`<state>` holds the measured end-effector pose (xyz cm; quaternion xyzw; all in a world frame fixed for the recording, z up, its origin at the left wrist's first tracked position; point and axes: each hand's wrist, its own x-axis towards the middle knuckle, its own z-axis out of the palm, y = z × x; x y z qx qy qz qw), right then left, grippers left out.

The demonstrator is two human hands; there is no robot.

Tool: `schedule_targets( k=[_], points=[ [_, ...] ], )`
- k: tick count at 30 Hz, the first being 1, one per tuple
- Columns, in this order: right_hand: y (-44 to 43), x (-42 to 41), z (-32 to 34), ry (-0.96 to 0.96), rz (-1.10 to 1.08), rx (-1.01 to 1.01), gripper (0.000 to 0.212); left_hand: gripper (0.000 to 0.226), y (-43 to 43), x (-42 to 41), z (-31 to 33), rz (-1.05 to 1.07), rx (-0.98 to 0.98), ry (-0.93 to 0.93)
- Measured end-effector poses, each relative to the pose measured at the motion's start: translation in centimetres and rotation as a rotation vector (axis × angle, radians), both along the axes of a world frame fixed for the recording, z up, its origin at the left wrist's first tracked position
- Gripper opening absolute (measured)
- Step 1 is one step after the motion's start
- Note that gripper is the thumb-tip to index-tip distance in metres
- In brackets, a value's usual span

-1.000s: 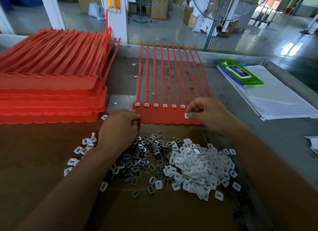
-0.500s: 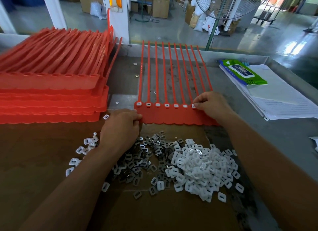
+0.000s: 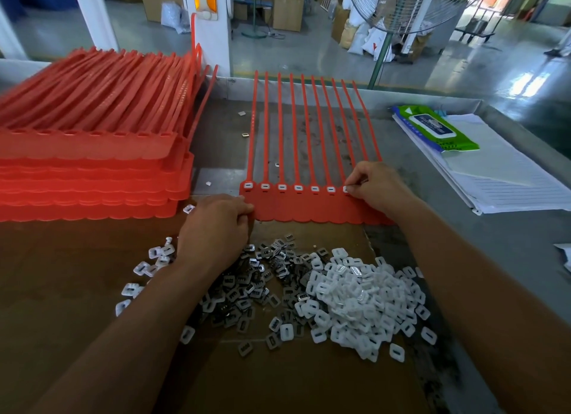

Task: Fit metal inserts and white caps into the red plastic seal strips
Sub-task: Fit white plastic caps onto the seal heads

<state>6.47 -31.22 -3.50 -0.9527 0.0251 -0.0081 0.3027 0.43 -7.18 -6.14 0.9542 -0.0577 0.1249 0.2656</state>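
seal strip sheet (image 3: 309,211), red, ten strips joined on one base band. lies flat on grey table (image 3: 463,259), near edge resting on cardboard (image 3: 61,290), strips pointing away from the person.

fitted caps (image 3: 298,187), white: six seated in a row along the band, counted from the left. seventh cap (image 3: 345,190) sits at its socket under the right fingertips. sockets further right are hidden by that hand.

left hand (image 3: 216,228): fingers curled, pinching the band's left corner.

right hand (image 3: 378,188): thumb and forefinger pinching the seventh cap.

loose stock on the cardboard: metal inserts (image 3: 247,290), dark heap beside the left wrist; spare caps (image 3: 364,302), white heap between the forearms.

stack of red sheets (image 3: 92,172), at left. wipes pack (image 3: 438,129) on lined paper (image 3: 509,182), at right, well apart.

handling note, as judgement: keep the left pinch firm so the band cannot slide. set the cap square over its socket, slot in line with the strip, then press straight down until flush with its neighbours. a tilted cap would likely jam or pop out.
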Motion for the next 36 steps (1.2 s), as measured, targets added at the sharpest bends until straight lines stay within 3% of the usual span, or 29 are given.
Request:
schedule_targets(
  k=[13,20,28,36],
  points=[
    [0.7,1.4,0.9,0.114,-0.160,0.077,0.027,0.028,0.0,-0.1,0.0,0.009,-0.009,0.021],
    [1.0,1.6,1.1,0.152,-0.187,0.085,0.018,0.029,0.1,0.0,0.0,0.002,-0.007,0.017],
    [0.7,0.8,-0.1,0.022,-0.173,0.058,0.025,0.027,0.1,-0.1,0.1,-0.001,-0.015,0.006],
    [0.4,-1.7,0.2,-0.095,-0.049,0.131,0.010,0.028,0.0,0.1,0.0,-0.003,-0.004,0.021]
  ],
)
